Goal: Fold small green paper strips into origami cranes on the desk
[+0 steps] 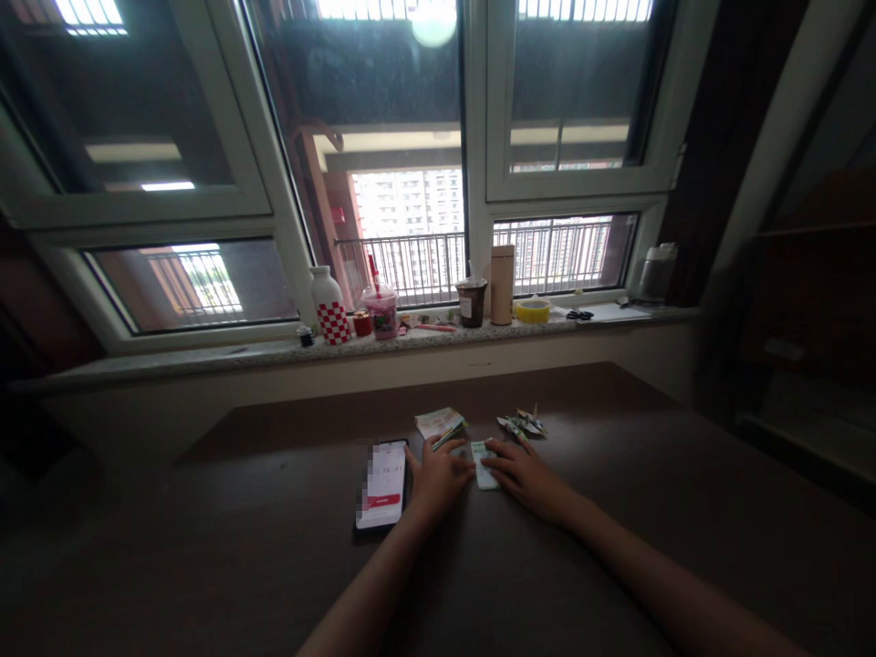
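A small pale green-and-white paper slip [486, 476] lies flat on the dark table. The fingers of my right hand [530, 474] rest stretched out over its right side. From the other side, my left hand [442, 476] reaches to the slip's left edge with fingers apart, its thumb close to a phone. That phone [383, 484] lies face up with its screen lit. Just beyond my left fingertips is a small stack of printed papers [438, 422]. Several folded paper pieces [524, 423] make a little pile beyond my right hand.
The brown table [274, 566] meets a wall below a stone windowsill [274, 354]. On the sill stand a checkered bottle [332, 310], a pink cup with a straw [380, 315], a dark drink cup [472, 306], a tan flask [502, 287] and yellow tape [532, 312].
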`<state>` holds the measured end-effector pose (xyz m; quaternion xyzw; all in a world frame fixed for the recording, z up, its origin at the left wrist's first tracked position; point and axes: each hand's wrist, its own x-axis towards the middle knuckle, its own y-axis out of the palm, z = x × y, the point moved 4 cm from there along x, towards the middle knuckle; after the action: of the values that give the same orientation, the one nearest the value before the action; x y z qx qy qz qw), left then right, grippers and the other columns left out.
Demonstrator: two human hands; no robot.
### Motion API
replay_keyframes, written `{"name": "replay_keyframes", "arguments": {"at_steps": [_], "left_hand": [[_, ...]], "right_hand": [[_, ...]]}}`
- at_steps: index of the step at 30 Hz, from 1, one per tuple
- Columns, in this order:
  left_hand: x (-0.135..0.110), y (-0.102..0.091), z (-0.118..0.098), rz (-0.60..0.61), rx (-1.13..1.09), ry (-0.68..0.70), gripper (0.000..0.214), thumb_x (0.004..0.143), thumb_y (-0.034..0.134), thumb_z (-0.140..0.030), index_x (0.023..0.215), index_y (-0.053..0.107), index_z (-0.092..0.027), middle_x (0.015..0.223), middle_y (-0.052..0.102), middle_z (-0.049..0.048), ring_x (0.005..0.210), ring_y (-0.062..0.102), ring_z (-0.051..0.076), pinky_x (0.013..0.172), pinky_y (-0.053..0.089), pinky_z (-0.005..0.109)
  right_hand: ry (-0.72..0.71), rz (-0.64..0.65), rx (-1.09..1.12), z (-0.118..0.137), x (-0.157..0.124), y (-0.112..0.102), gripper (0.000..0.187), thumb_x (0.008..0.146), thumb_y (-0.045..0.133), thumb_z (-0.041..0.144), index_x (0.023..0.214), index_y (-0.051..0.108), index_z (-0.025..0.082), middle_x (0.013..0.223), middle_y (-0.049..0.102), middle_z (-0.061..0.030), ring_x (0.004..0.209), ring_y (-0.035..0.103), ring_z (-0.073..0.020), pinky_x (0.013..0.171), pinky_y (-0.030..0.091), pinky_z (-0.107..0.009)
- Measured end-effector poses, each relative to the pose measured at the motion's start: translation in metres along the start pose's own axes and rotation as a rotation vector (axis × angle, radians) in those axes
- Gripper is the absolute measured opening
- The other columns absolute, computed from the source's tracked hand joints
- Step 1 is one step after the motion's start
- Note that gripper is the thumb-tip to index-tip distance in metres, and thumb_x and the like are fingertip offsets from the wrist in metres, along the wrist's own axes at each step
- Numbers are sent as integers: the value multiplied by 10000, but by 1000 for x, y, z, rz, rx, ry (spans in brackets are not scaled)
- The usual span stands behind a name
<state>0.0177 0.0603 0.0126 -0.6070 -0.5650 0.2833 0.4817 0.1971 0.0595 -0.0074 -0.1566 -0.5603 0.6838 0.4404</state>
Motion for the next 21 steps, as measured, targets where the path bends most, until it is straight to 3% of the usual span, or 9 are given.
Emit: {"name": "replay_keyframes", "arguments": {"at_steps": [5, 21], "left_hand": [[-3, -2, -2, -46, 25, 3, 161, 841, 657, -382, 976, 741, -409, 1382, 582, -62, 1371, 340, 356, 1034, 5, 820], [-1, 0, 1, -24, 103, 24, 198, 854, 635, -392, 1012, 720, -475, 1423, 541, -83, 1393, 313, 387, 1011, -2, 839]], "right_hand": [[5, 12, 25, -2, 0, 0, 365, 973, 430, 307, 1302, 588, 288, 1474, 470, -108, 1390, 398, -261, 1163, 203, -585], [4, 7, 34, -4, 1, 3, 372, 974, 422, 327, 1307, 584, 295, 1482, 461, -98, 1392, 392, -248, 1176, 206, -544]]}}
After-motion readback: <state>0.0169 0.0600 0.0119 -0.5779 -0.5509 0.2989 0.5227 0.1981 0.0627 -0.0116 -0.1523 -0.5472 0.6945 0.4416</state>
